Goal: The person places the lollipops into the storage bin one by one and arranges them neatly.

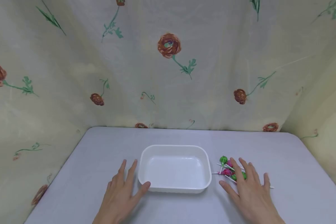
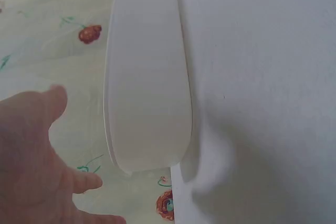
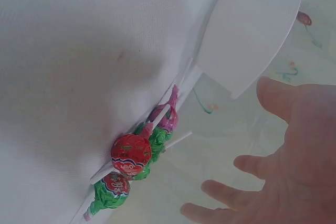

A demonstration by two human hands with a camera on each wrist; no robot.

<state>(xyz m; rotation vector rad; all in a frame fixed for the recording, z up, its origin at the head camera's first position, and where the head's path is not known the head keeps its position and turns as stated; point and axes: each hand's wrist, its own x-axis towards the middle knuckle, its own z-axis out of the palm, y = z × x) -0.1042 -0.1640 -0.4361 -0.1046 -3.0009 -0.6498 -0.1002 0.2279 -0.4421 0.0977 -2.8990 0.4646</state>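
Note:
A white rectangular plastic tray (image 1: 174, 190) sits on the table with its inside bare. Beside its left end is my left hand (image 1: 121, 193), fingers spread, the thumb near the front left corner. Several wrapped lollipops (image 1: 226, 172), green, pink and red, lie in a loose pile just right of the tray. My right hand (image 1: 252, 194) hovers over that pile with its fingers spread and partly hides it. In the right wrist view, a red lollipop (image 3: 131, 154) shows clear of the fingers, and this hand holds nothing.
The pale table (image 1: 114, 140) has rounded far corners. Behind it and along both sides hangs a cream cloth (image 1: 207, 93) printed with brown-red flowers. White lollipop sticks point several ways, one of them towards the tray's right side.

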